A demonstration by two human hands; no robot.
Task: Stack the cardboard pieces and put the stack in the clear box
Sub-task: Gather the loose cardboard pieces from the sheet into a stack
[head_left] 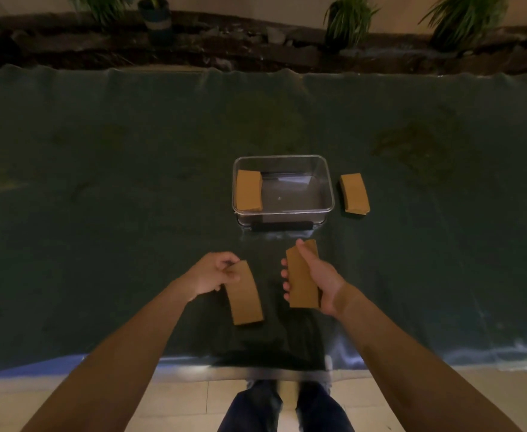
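The clear box (329, 185) stands open in the middle of the dark green cloth, with a stack of cardboard pieces (249, 191) against its left wall. Another cardboard stack (354, 193) lies on the cloth just right of the box. My left hand (212, 271) grips the top end of a single brown cardboard piece (245, 296). My right hand (317, 277) holds a small stack of cardboard pieces (301, 280) from the right side, thumb on top, fingers showing at its left edge. Both held pieces are in front of the box, a short gap apart.
The green cloth (115, 182) covers a wide table that ends near me at a pale edge (193, 366). Behind the table run a dark ledge (256, 51) and several potted plants (349, 20). My legs (284, 410) show below on a tiled floor.
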